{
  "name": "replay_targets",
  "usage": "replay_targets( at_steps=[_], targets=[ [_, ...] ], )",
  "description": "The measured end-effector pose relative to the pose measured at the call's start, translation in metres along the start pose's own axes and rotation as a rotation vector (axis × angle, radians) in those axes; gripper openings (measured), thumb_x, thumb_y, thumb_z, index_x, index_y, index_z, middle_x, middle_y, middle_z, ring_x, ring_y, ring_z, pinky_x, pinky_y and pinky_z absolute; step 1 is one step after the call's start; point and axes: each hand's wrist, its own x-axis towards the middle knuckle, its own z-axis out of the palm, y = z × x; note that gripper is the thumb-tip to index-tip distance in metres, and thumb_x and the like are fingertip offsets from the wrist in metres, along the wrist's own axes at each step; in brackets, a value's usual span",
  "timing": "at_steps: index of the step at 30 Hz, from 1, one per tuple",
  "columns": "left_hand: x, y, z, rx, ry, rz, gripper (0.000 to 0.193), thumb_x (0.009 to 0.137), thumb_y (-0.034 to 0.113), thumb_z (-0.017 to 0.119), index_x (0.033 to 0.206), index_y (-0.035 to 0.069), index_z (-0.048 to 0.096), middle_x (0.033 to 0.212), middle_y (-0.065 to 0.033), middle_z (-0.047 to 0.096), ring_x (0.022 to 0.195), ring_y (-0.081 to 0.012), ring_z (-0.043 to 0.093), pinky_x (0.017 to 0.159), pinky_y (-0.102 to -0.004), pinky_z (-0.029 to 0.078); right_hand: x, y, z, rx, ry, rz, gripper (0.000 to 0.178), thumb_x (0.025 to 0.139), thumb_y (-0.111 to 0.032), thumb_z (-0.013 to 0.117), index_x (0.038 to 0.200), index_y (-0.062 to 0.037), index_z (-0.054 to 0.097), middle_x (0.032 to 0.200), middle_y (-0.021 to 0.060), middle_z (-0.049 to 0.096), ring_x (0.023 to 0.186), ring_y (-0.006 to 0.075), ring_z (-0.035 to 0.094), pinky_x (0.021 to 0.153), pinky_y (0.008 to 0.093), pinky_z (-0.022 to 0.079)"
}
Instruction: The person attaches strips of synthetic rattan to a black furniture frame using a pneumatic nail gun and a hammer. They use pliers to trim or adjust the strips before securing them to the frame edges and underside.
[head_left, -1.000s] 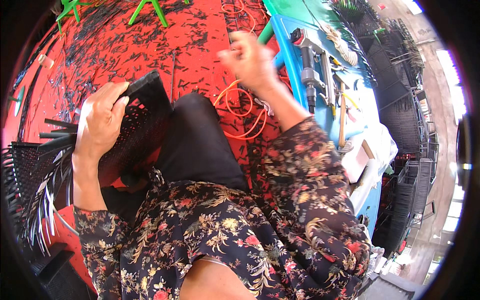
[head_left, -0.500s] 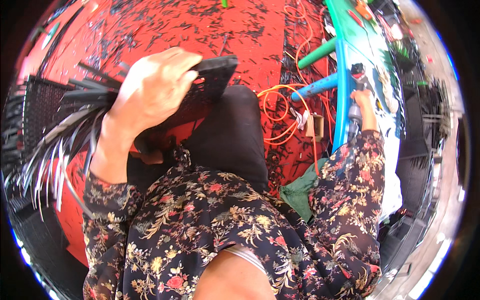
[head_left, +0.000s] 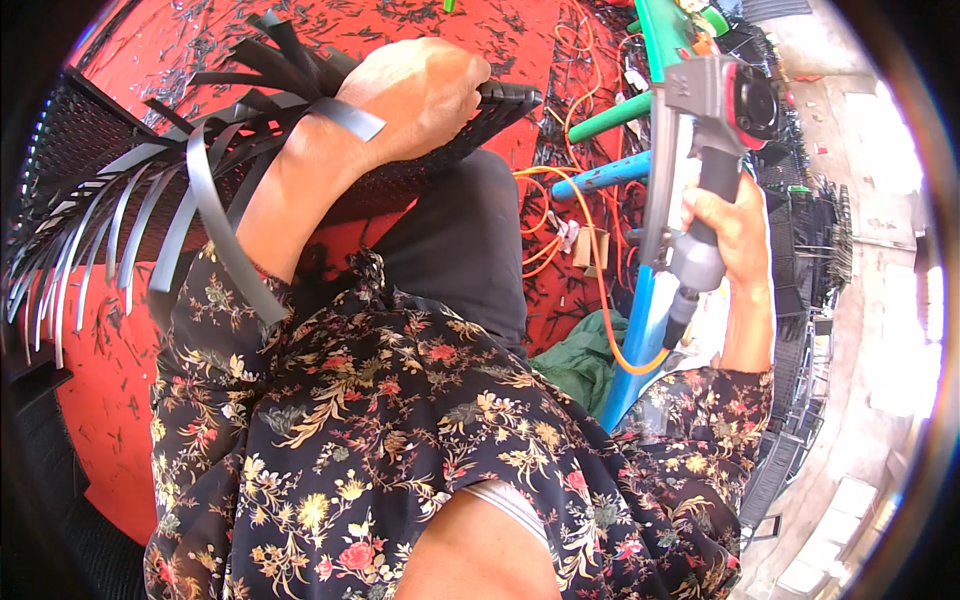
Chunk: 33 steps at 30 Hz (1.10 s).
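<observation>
My left hand (head_left: pixel 415 105) is closed over the edge of a black woven panel (head_left: pixel 512 105), which leans above my dark-trousered knee. Long loose black plastic strips (head_left: pixel 150 235) fan out from the panel's left side, and some lie across my wrist and forearm. In my right hand (head_left: pixel 745 230), the fingers are wrapped round the grip of a grey air staple gun (head_left: pixel 695 88). The gun is raised upright, its head up, with an orange air hose (head_left: pixel 600 310) joined at its lower end. Part of the panel is hidden behind my left hand and arm.
A plastic stool or table with a green part (head_left: pixel 660 40), a blue edge (head_left: pixel 630 385) and blue and green legs stands on the right. Green cloth (head_left: pixel 580 362) hangs beside it. Black strip scraps litter the red floor covering (head_left: pixel 420 25). A small cardboard box (head_left: pixel 592 250) lies near the hose.
My right hand has lifted the staple gun off the table surface, bringing it up and closer. My left hand and the panel have moved up and to the right.
</observation>
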Motion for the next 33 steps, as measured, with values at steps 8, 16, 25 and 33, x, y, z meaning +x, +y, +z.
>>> replay_targets(
  at_steps=[8,16,25,33],
  targets=[
    [0.009,-0.001,0.024,-0.052,0.057,0.016,0.014,0.077,0.013,0.058,0.073,0.0,0.056,0.067,-0.0205,0.056,0.07,-0.0398,0.056,0.062,-0.0471,0.044,-0.036,-0.04,0.044,0.112,-0.273,0.051,0.048,0.064,-0.02,0.068,0.103,0.004,0.053,0.067,0.0054,0.055,0.057,0.0135,0.055,0.056,0.0272,0.047],
    [0.009,-0.002,0.036,-0.061,0.1,0.043,0.012,0.076,0.013,0.058,0.077,0.001,0.06,0.068,-0.0207,0.057,0.071,-0.0391,0.057,0.063,-0.0459,0.045,-0.036,-0.042,0.056,0.282,-0.331,0.131,0.03,0.068,-0.018,0.068,0.088,0.0011,0.057,0.065,0.0056,0.058,0.057,0.013,0.056,0.059,0.0272,0.046],
    [0.008,0.006,0.03,-0.037,0.045,-0.034,0.013,0.076,0.01,0.057,0.084,0.001,0.064,0.073,-0.0218,0.059,0.073,-0.0398,0.058,0.065,-0.0463,0.046,-0.03,-0.037,0.059,0.252,-0.351,0.126,0.019,0.067,-0.017,0.065,0.074,-0.0008,0.057,0.061,0.0064,0.057,0.056,0.0137,0.056,0.058,0.0277,0.045],
    [0.011,0.01,0.034,-0.094,0.024,-0.048,0.01,0.076,0.009,0.058,0.08,0.0,0.063,0.07,-0.0226,0.058,0.07,-0.0411,0.056,0.064,-0.0456,0.045,-0.03,-0.04,0.056,0.251,-0.371,0.203,0.021,0.072,-0.018,0.064,0.08,0.0004,0.057,0.063,0.0069,0.058,0.056,0.0135,0.056,0.057,0.0277,0.045]
  ],
)
